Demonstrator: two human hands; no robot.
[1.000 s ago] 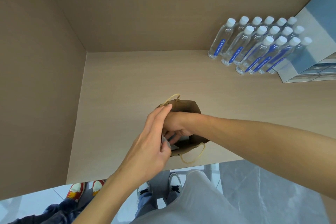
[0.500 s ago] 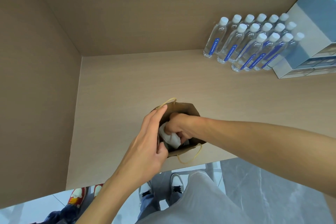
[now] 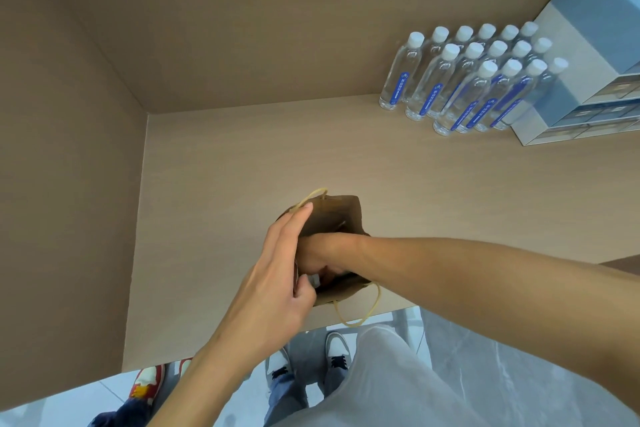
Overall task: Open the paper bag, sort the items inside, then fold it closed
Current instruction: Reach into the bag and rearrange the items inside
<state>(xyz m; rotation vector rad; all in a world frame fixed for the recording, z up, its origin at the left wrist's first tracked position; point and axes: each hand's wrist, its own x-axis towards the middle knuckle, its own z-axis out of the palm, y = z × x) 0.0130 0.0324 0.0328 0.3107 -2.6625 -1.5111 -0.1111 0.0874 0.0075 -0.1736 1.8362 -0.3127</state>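
Paper bag (image 3: 341, 215), right hand (image 3: 320, 255) seemingly inside

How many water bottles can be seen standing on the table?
16 white caps show. The water bottles stand packed in three slanted rows at the table's far right, beside a blue-and-white box: six behind, five in the middle, five in front. More may be hidden behind the box.

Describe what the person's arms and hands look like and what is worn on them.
Both forearms are bare right up to the frame edge, with no sleeve in view. The left hand and right hand wear no gloves, and no rings, watch or bracelet show. Nails look short and unpainted.
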